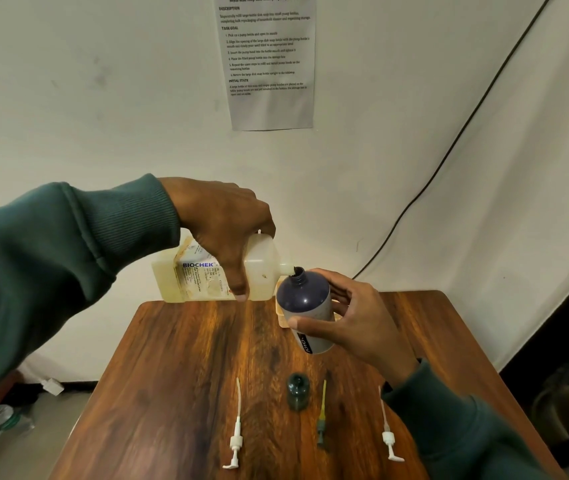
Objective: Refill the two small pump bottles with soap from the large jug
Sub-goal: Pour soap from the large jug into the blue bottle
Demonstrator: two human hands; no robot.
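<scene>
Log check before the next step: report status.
Left hand tips jug, spout at dark bottle mouth. Right hand holds bottle. Nothing between.

Glossy dark plastic bottle, translucent plastic jug, polished wood table.

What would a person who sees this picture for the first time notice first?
First, the two hands meeting above the far end of the wooden table: the left hand tips a large pale jug on its side, its spout at the mouth of a dark bottle held tilted by the right hand. Next, three pump heads and a small dark bottle near the front edge.
</scene>
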